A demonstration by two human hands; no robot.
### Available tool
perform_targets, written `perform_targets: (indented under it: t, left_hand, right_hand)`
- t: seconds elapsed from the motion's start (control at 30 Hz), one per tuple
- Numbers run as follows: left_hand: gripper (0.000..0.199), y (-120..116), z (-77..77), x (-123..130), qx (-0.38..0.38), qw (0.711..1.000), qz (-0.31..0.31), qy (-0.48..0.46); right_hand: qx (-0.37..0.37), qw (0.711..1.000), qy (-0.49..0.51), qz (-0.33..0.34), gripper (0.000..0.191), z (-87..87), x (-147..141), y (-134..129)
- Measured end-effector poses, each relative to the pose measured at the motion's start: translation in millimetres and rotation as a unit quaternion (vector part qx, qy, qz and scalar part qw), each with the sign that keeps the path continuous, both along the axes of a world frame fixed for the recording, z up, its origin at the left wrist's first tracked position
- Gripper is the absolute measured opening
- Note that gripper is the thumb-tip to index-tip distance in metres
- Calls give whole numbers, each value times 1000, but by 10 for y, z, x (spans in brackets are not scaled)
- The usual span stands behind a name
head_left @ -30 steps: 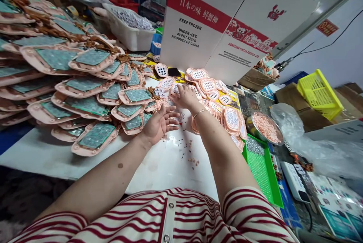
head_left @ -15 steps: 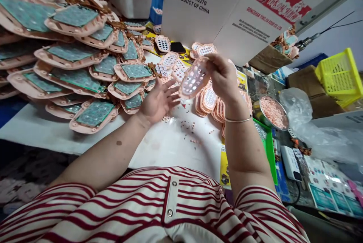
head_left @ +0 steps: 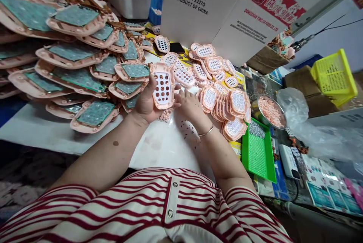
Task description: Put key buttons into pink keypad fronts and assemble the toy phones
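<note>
A pink plastic casing with a white panel full of holes stands nearly upright in my left hand, the thumb on its front and the fingers behind. Close to its right edge is my right hand, its fingers pointing left and somewhat apart; I see nothing held in them. Some fingertips are partly hidden at the casing's edge, so touching is unclear. Small pink pieces lie under the casing, with tiny dark bits scattered below my right hand. More pink casings are piled to the right.
Stacked pink casings with green circuit boards fill the left side. A white carton stands at the back beside a black phone. On the right are a green tray, a metal bowl of pink pieces and a yellow basket.
The casing has passed from my right hand to my left hand and turned its panel toward me. My right hand has come down and left, close to the table.
</note>
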State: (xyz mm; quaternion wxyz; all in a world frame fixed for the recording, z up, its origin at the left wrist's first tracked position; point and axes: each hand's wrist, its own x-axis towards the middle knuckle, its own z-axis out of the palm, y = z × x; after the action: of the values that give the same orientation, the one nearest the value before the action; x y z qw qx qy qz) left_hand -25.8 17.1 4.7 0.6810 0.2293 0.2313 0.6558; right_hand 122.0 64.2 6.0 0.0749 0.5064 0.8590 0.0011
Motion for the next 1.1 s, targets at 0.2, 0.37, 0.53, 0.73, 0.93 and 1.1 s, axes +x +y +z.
perform_targets:
  t: [0.2, 0.37, 0.53, 0.73, 0.93, 1.1]
  left_hand:
    - [84, -5, 61, -1, -3, 1000, 9, -22]
    - [79, -19, 40, -8, -24, 998, -38, -34]
    - [66, -79, -5, 59, -50, 997, -49, -20]
    - [76, -60, -63, 111, -57, 996, -65, 1]
    - [86, -20, -107, 121, -71, 996, -52, 18]
    - [68, -23, -88, 109, -70, 996, -48, 2]
  right_hand:
    - [33, 999, 5, -12, 34, 37, 51, -90]
    - [17, 853, 504, -137, 28, 183, 380, -243]
    - [-229, 553, 769, -223, 15, 192, 468, -439]
    - [-296, 496, 787, -219, 19, 125, 373, -544]
    - [-312, 488, 789, -204, 21, 72, 331, -573]
    - [-274, 507, 791, -207, 29, 88, 349, -563]
